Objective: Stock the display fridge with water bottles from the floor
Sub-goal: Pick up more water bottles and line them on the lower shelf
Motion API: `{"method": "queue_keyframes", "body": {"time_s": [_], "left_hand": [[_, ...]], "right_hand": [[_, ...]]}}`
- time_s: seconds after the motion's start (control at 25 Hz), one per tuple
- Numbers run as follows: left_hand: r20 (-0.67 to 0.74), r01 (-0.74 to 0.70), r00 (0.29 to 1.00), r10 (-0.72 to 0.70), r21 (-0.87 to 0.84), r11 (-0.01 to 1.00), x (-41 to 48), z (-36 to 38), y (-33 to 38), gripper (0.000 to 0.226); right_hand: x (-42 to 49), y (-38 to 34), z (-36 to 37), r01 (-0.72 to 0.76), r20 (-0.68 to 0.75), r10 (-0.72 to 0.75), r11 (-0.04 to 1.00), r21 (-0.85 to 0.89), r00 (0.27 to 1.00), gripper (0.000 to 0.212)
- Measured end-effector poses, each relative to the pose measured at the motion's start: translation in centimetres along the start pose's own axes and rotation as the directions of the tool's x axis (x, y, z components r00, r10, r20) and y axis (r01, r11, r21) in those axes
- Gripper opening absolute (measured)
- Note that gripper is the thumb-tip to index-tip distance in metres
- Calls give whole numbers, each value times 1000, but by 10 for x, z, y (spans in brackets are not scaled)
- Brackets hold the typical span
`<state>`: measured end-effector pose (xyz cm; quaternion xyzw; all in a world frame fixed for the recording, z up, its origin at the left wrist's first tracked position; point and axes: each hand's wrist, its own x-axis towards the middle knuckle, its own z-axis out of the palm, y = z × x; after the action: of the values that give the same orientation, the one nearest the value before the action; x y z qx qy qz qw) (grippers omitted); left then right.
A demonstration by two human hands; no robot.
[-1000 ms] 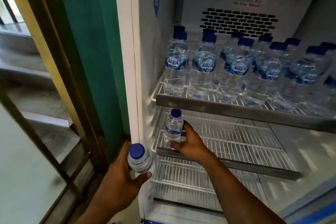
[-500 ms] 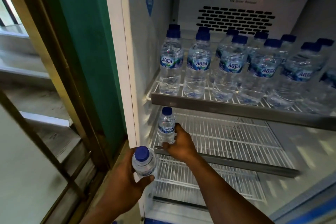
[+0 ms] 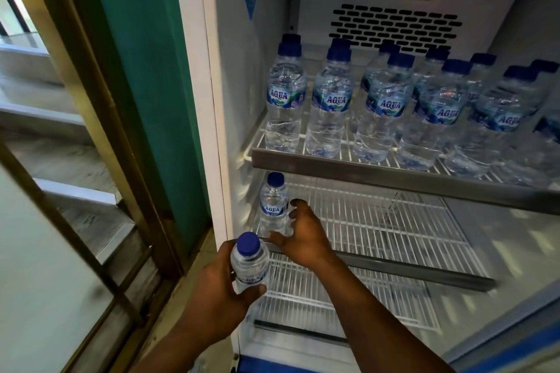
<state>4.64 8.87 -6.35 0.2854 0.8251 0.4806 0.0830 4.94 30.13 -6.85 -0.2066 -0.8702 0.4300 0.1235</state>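
A small water bottle (image 3: 273,209) with a blue cap stands upright at the front left corner of the fridge's middle wire shelf (image 3: 394,230). My right hand (image 3: 303,236) is just to its right, fingers spread, with the fingertips at the bottle's side and no grip around it. My left hand (image 3: 218,294) is wrapped around a second small bottle (image 3: 249,263), held upright in front of the fridge's lower left corner. Several larger bottles (image 3: 330,100) fill the top shelf (image 3: 363,171) in rows.
The fridge's white left wall (image 3: 212,100) rises close to the placed bottle. A lower wire shelf (image 3: 333,297) lies beneath the middle one. Left of the fridge are a green panel (image 3: 145,70), a gold-framed glass partition (image 3: 91,100) and steps behind it.
My right hand has loosened from the bottle on the middle shelf and its fingers have spread. My left hand has brought its bottle up and right, closer to the shelf's front edge.
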Motion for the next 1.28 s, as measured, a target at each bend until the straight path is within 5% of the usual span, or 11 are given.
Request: {"method": "queue_keyframes", "body": {"time_s": [0.08,0.24,0.32,0.48,0.64,0.8,1.28], "left_hand": [[22,14,1000,-14,-22,1000,4,1,3,69],[104,35,994,-21,-130,991,14,13,20,70],[132,29,991,-3,-200,979,21,20,31,73],[154,-19,986,61,-263,965,31,22,44,75],[80,28,997,-8,-252,967,27,17,35,67],[69,77,995,-65,-190,979,19,11,18,63],[14,135,991,-135,-39,990,4,-8,-20,68]], "right_hand": [[-20,-1,-23,67,24,-68,997,46,997,63],[-65,-8,-53,156,473,-191,981,113,860,75],[-73,-8,-50,142,418,-183,981,129,890,79],[-71,7,-45,93,94,-136,928,361,986,71],[-47,26,-37,128,-227,-50,932,340,973,66],[-27,33,-30,83,-240,-32,975,205,970,69],[-5,37,-39,-41,-62,52,987,156,997,65]]}}
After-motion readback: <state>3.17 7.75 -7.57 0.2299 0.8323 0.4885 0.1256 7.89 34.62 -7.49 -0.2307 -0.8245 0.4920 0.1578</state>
